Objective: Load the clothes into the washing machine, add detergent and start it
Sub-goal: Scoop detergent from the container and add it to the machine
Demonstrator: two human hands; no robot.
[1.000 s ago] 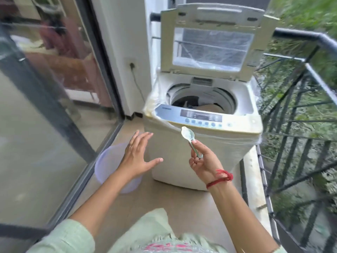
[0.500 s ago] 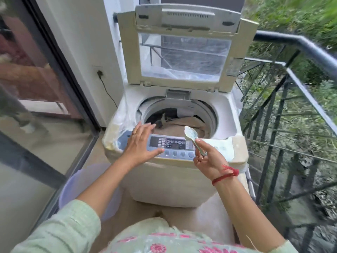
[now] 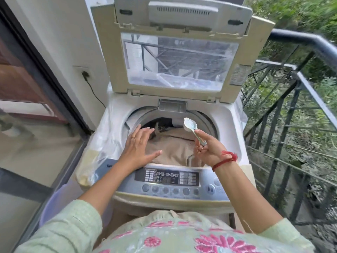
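Both hands have gone forward since half a second ago: on my head feed the left hand (image 3: 138,150) has left the control panel (image 3: 167,177) and now hangs over the drum mouth, and the right hand (image 3: 207,150) has carried the spoon (image 3: 189,124) past the front rim to a spot above the load. The camera has closed in too, so the washing machine (image 3: 228,125) fills the picture.

Left hand first. I read it palm down, fingers straight and spread, thumb out to the side, gripping nothing. It sits above the beige clothes (image 3: 171,145) in the drum; whether the fingertips touch the cloth I cannot tell. A ring (image 3: 133,137) shows on one finger.

Right hand next: thumb and curled fingers pinch the spoon's handle, bowl raised and pointing to the back of the tub. Pale detergent (image 3: 188,123) lies in the bowl, over the clothes and well apart from them. A red thread (image 3: 226,159) circles that wrist.

The lid (image 3: 178,61) stands upright behind the drum. A lilac basin (image 3: 52,203) sits on the floor to the machine's left, and a dark railing (image 3: 300,39) runs along the right.
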